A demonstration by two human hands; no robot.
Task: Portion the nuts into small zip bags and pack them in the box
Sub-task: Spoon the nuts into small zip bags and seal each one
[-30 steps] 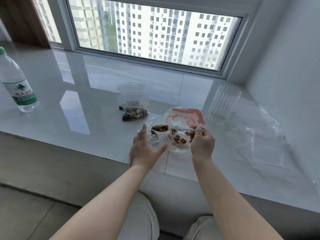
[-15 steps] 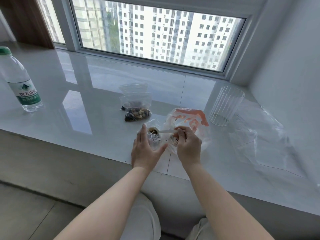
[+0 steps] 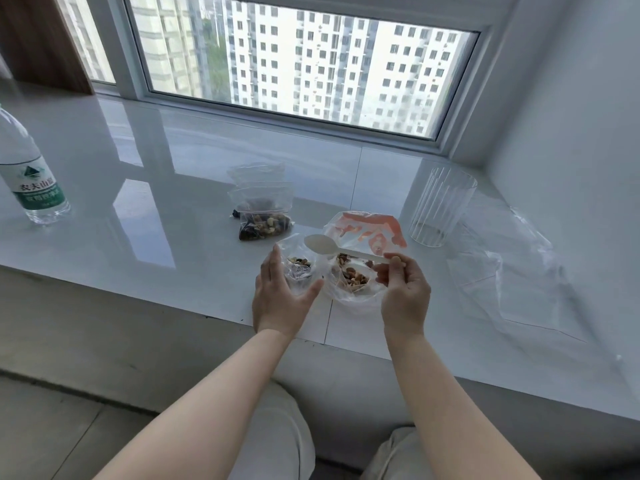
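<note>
Nuts (image 3: pixel 353 273): bag's (image 3: pixel 367 233) orange writing unreadable.

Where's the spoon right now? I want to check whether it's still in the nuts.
In the head view the spoon is held by its handle in the right hand, lifted near the centre, its empty bowl over the small bag that the left hand holds.

White spoon (image 3: pixel 332 249), orange-printed clear bag (image 3: pixel 372 226) (green-labelled bottle (image 3: pixel 33 181) far left)

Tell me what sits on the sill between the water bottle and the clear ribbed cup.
In the head view, between the water bottle and the ribbed cup lie small zip bags, the nearest filled with nuts.
</note>
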